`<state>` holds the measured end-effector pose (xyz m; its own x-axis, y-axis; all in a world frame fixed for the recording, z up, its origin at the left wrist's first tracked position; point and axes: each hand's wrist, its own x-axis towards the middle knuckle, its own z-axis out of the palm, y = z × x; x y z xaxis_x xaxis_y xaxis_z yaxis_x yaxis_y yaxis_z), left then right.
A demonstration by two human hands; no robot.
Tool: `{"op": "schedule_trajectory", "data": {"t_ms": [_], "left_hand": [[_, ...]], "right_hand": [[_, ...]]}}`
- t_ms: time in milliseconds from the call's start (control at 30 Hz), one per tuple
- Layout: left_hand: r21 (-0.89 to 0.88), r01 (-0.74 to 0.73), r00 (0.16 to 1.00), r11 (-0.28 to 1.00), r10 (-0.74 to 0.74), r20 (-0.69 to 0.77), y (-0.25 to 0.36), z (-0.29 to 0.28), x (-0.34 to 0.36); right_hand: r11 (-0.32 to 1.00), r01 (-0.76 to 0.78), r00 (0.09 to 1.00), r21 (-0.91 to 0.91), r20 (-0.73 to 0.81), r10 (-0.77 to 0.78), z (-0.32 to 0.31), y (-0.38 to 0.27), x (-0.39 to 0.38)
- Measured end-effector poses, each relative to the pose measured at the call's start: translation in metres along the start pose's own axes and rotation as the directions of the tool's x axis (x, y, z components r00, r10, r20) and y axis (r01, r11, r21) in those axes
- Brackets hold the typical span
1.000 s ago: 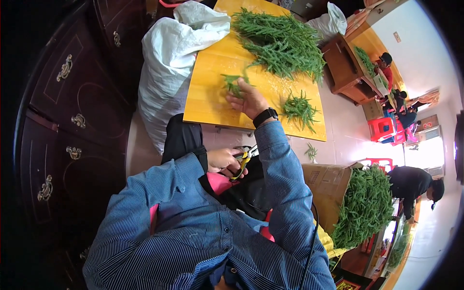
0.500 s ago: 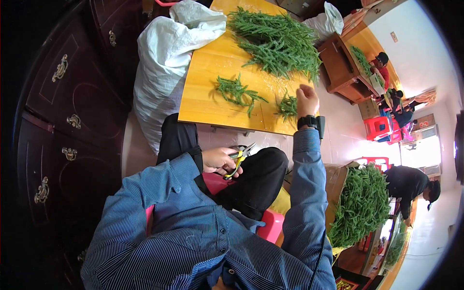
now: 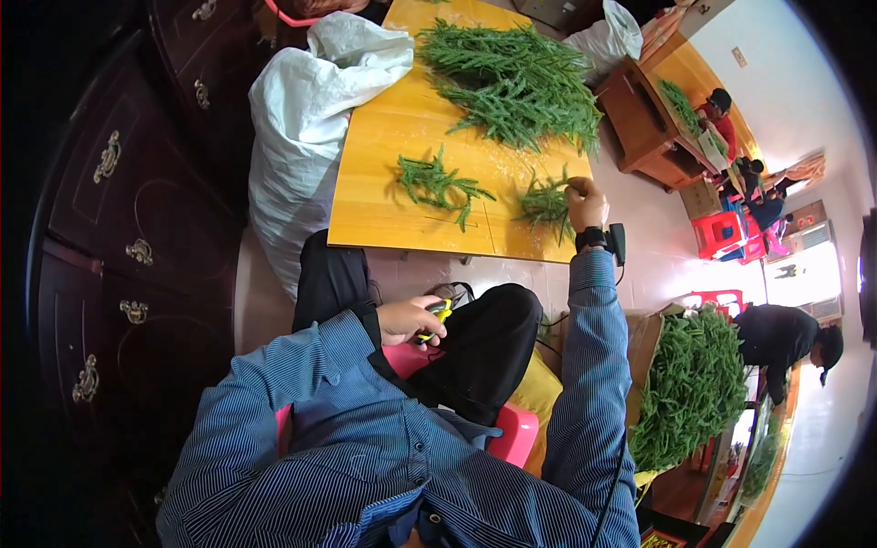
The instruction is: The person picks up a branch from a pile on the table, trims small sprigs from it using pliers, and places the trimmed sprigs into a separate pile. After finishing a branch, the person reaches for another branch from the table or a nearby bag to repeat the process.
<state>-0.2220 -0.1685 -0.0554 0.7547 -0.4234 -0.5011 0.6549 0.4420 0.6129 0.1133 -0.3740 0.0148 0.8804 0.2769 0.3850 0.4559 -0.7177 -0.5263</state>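
Note:
My left hand [image 3: 411, 320] rests in front of my lap, closed round a pair of pliers [image 3: 442, 311] with yellow and black handles. Fingers and the leg behind partly hide the tool. At the table's near right corner my right hand [image 3: 586, 205], a dark band on its wrist, is closed with its fingertips on a green feathery sprig [image 3: 545, 203]. The exact pinch is too small to make out. To its left on the yellow wooden table [image 3: 384, 215] lies a small loose cluster of green sprigs [image 3: 440, 186]. A large heap of sprigs [image 3: 516, 80] covers the far part.
A white woven sack [image 3: 292, 137] leans against the table's left edge, beside dark drawer cabinets [image 3: 110, 265]. On my right stands a box full of green sprigs [image 3: 690, 388]. Beyond it a person [image 3: 781, 342] bends over another table. More people sit farther back near red stools [image 3: 717, 235].
My right hand has come lower and slightly right, and the sprig at it now spreads more widely. In my left hand the pliers have turned, so their jaws no longer show.

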Motion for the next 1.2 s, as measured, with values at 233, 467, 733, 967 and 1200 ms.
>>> {"op": "schedule_trajectory", "data": {"t_ms": [233,467,733,967,1200], "left_hand": [[0.009,-0.043,0.998,0.999,0.043,0.042,0.000,-0.013,-0.002],[0.149,-0.110,0.977,0.983,0.079,0.199,0.034,0.032,-0.024],[0.148,-0.198,0.941,0.969,0.146,0.305,0.041,0.032,-0.037],[0.140,-0.264,0.951,0.954,0.233,0.206,0.044,0.027,-0.036],[0.244,-0.375,0.926,0.894,0.376,0.046,0.061,0.028,-0.030]], "right_hand": [[0.902,0.065,0.984,0.427,-0.178,0.014,-0.026,-0.021,-0.021],[0.523,-0.223,0.973,0.823,0.155,0.171,-0.043,-0.059,-0.123],[0.378,-0.203,0.971,0.903,0.136,0.196,-0.014,-0.067,-0.171],[0.381,-0.288,0.957,0.878,0.246,0.156,-0.017,-0.077,-0.173],[0.426,-0.203,0.976,0.882,0.147,0.162,-0.022,-0.063,-0.179]]}}
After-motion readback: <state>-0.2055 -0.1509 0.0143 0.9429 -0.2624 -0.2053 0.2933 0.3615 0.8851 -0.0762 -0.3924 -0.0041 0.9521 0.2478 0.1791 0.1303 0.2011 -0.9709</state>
